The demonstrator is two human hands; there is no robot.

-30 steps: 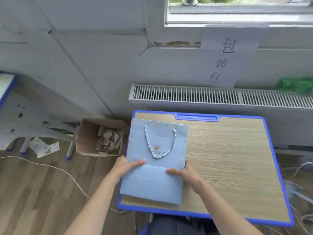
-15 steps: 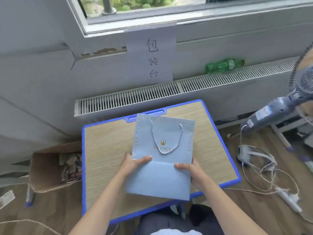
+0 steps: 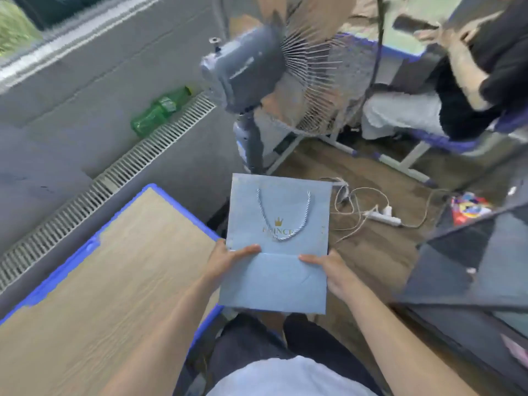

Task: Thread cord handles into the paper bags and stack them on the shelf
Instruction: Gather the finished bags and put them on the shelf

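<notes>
I am holding the finished paper bag [image 3: 278, 247] flat in the air, off the right edge of the surface [image 3: 114, 281], above my lap and the floor. My left hand [image 3: 225, 261] is pinching its left edge, my right hand [image 3: 328, 270] its right edge, thumbs on top. The cord handle [image 3: 284, 215] is already threaded, so I judge this the carry-to-shelf step (the dark unit at right may be that shelf). A gold crown and partly hidden lettering, probably "PRINCE", are showing.
</notes>
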